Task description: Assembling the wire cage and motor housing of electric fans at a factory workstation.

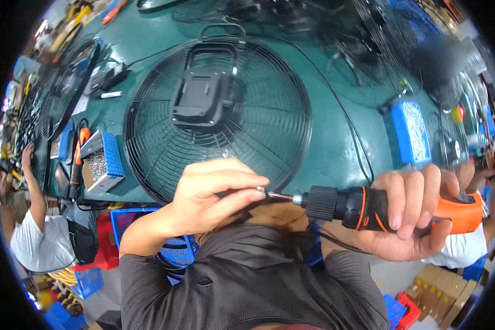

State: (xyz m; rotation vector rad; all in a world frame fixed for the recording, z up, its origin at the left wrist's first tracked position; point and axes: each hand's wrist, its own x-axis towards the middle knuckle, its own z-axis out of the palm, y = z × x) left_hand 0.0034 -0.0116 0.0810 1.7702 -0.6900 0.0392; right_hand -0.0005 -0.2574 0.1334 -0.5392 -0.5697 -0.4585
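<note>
My right hand [410, 214] is wrapped round an orange and black electric screwdriver [335, 203], which lies level with its bit pointing left. At the bit's tip, the thumb and forefinger of my left hand [212, 192] pinch a small screw [261, 189]; it is mostly hidden by the fingertips. Both hands are above the near edge of the green table [346, 159]. Just beyond them lies a large round black wire fan guard [269, 99]. A black housing [201, 99] and a tubular handle [223, 27] are on it.
Left of the guard are an open blue box of screws [113, 159], a second orange screwdriver [78, 151] and a white marker [111, 94]. A blue tray [400, 137] of small parts stands on the right. Cables cross the table. Another person's arm [36, 192] is at far left.
</note>
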